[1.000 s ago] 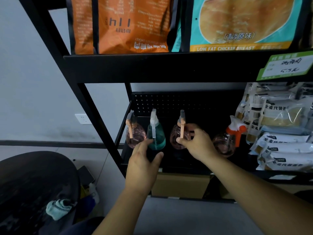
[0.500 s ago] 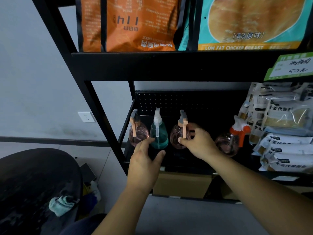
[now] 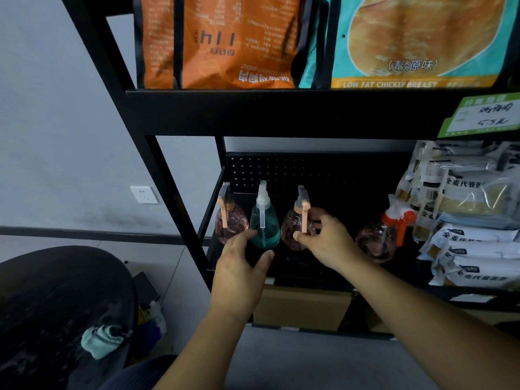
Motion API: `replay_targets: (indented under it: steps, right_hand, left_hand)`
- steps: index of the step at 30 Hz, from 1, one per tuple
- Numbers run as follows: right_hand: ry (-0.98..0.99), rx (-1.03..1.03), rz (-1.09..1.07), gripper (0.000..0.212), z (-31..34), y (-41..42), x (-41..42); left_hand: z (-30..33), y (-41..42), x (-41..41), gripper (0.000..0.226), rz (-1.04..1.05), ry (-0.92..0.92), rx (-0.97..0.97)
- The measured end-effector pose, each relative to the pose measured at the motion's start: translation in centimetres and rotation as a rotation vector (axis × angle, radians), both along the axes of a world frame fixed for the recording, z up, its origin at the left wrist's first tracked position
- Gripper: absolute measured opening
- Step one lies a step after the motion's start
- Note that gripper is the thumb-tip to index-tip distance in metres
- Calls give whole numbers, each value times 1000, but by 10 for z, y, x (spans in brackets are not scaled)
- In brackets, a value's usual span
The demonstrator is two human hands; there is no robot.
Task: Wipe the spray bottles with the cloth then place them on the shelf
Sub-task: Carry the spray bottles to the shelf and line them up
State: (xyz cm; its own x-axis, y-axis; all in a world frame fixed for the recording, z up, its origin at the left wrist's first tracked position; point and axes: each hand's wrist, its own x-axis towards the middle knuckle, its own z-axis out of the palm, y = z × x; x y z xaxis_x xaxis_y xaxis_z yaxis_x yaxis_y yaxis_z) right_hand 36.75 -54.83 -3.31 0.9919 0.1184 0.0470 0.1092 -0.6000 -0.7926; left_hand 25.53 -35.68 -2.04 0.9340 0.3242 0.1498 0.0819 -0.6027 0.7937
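A black metal shelf [image 3: 281,114] stands against a grey wall, and its lower level has a back panel full of little holes. Four spray bottles stand upright in a row on that lower level. At the left, close to the side bar of the shelf, is a pink bottle [image 3: 231,225]. Just beside it is a green bottle [image 3: 265,225], and next to that is a second pink bottle [image 3: 295,229]. There is a wide gap, and then a bottle with an orange top [image 3: 378,240] stands near the stacked food packs [image 3: 472,220] on the right. The front edge of this level is open. The left hand [image 3: 239,270] reaches in low with its fingers and thumb spread around the bottom of the green bottle, but I cannot tell if they touch it. The right hand [image 3: 327,239] curls around the second pink bottle, with the thumb in front and the fingers behind. The cloth [image 3: 102,340] lies bunched up on a dark round seat [image 3: 56,305] down at the left, far from both hands. Cardboard boxes [image 3: 302,308] sit under the shelf.
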Motion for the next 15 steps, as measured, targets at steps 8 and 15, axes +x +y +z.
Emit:
replay_targets:
  steps: [8,15]
  right_hand:
    - [44,-30,-49,84,-8,-19,-19]
    - [44,-6,-129,49,0,-84,-65]
  left_hand:
    - [0,5,-4,54,21,5,-16]
    - [7,6,-17,52,16,5,-21]
